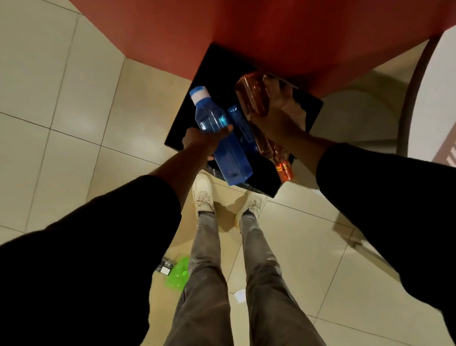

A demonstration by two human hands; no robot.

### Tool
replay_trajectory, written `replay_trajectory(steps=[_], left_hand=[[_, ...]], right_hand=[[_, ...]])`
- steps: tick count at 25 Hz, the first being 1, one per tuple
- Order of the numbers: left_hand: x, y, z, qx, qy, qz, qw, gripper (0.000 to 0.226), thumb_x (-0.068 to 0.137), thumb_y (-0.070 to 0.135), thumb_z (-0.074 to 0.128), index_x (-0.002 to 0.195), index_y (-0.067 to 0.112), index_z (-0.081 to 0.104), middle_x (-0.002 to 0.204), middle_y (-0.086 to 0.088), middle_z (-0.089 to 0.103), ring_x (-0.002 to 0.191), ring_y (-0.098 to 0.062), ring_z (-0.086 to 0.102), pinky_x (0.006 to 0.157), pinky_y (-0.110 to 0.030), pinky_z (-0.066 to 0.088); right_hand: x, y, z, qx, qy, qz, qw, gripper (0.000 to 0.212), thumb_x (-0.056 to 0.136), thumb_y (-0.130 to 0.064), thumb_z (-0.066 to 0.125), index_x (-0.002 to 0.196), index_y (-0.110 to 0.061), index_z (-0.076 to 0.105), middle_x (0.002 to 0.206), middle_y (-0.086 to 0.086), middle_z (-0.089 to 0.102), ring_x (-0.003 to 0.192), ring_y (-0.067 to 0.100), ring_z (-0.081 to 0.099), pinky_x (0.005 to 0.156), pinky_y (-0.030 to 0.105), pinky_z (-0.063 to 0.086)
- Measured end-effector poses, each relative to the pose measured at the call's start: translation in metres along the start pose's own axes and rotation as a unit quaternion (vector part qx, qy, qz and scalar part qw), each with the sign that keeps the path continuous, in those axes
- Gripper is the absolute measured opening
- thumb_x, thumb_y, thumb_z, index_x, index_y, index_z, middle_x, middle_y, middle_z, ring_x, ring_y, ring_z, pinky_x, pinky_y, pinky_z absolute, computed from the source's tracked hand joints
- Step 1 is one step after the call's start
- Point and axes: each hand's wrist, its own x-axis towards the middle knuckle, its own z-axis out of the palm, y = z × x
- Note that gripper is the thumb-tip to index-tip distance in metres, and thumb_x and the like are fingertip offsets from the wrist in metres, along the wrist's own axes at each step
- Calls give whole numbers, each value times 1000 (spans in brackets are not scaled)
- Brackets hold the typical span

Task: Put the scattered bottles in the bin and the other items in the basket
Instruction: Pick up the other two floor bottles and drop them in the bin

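A black square bin [312, 108] stands on the tiled floor against a red wall. My left hand [201, 140] grips a blue bottle [218, 135] with a white-banded cap, held tilted over the bin's opening. My right hand [281, 115] holds an orange bottle [252, 94] above the bin's right half. Inside the bin a second blue bottle [239, 121] and another orange bottle [281, 162] lie visible between the two held ones.
A green translucent item [178, 274] and a small dark box [165, 267] lie on the floor behind my left leg, with a white scrap [240, 295] between my legs. My shoes stand right at the bin. A white table with a dark leg [407, 102] is at the right.
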Motion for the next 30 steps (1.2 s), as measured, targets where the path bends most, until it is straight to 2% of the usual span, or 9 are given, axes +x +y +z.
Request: replay_trajectory(steps=[3, 6, 9, 12, 15, 18, 22, 26, 30], left_hand=[[27, 5, 14, 18, -2, 14, 1000, 92, 59, 67, 93, 128, 17, 57, 114, -7, 73, 86, -22, 74, 69, -41, 68], [39, 12, 17, 80, -7, 42, 996, 103, 61, 69, 91, 139, 15, 51, 124, -8, 69, 99, -25, 73, 80, -42, 66], [17, 4, 13, 244, 24, 108, 964, 101, 69, 66, 88, 143, 9, 48, 131, -12, 66, 113, -30, 70, 93, -41, 61], [-14, -7, 6, 312, 44, 184, 931, 91, 80, 53, 84, 146, 7, 43, 138, -16, 58, 124, -37, 61, 95, -45, 56], [-55, -19, -4, 391, 28, 279, 877, 85, 83, 47, 78, 150, 8, 42, 141, -15, 53, 128, -36, 54, 103, -50, 52], [-102, -30, -20, 464, 20, 373, 803, 83, 83, 41, 78, 150, 10, 41, 147, -13, 49, 136, -33, 48, 112, -44, 46], [-149, -33, -45, 535, 14, 456, 711, 97, 83, 40, 80, 159, 4, 30, 165, -17, 32, 156, -36, 28, 127, -45, 31], [-187, -38, -68, 581, -4, 471, 664, 102, 94, 45, 72, 165, 0, 15, 174, -23, 9, 163, -37, 4, 133, -46, 12], [-213, -25, -75, 614, -5, 497, 614, 99, 96, 52, 60, 165, 1, 12, 174, -25, 6, 163, -40, 2, 133, -49, 12]], right_hand=[[13, 7, 20, 4, -18, -18, 1000, 84, 82, -55, 77, 149, -25, 35, 135, 16, 52, 105, 33, 66, 73, 36, 47], [22, 13, 29, -8, -24, -22, 999, 79, 82, -61, 71, 144, -22, 42, 132, 18, 54, 110, 35, 63, 80, 42, 50], [5, 19, 23, -11, -63, -8, 998, 69, 87, -54, 68, 140, -17, 46, 136, 20, 53, 119, 40, 58, 88, 48, 50], [-22, 26, 13, -11, -85, -19, 996, 64, 85, -46, 73, 136, -15, 48, 133, 17, 55, 123, 38, 54, 93, 48, 49], [-60, 23, 2, -23, -81, -44, 995, 66, 81, -49, 74, 132, -16, 50, 128, 12, 58, 119, 35, 56, 98, 45, 47], [-104, 13, -23, -25, -84, -49, 995, 74, 80, -53, 74, 138, -16, 48, 133, 10, 57, 122, 32, 54, 101, 45, 48], [-155, 5, -57, -26, -60, -63, 996, 78, 79, -53, 78, 140, -17, 47, 136, 7, 57, 127, 29, 54, 103, 43, 50], [-201, -1, -90, -31, -26, -56, 998, 76, 83, -56, 69, 142, -16, 43, 139, 9, 54, 131, 30, 50, 109, 45, 46], [-232, -2, -117, -29, 14, -10, 999, 74, 88, -61, 59, 145, -17, 41, 143, 8, 52, 134, 29, 47, 110, 44, 43]])
